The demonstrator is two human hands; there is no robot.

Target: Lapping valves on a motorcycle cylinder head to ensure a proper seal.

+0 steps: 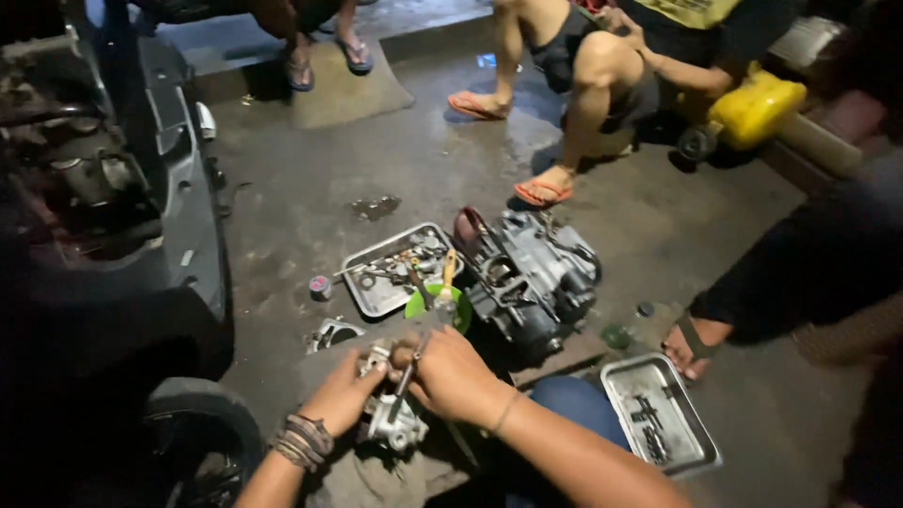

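Observation:
My left hand (343, 390) grips a small metal carburettor (395, 419) low in the head view, with braided bands on its wrist. My right hand (451, 376) holds a thin screwdriver (406, 376) whose tip points down into the top of the carburettor. Both hands meet just in front of a grey motorcycle engine (531, 277) that lies on the concrete floor.
A metal tray (376, 296) of small parts and a green bowl (461, 315) with a brush sit beside the engine. Another tray (696, 442) with tools lies at lower right. A dark scooter body (141, 207) fills the left. Other people's legs and sandalled feet (544, 191) surround the spot; a yellow can (757, 108) stands at the back.

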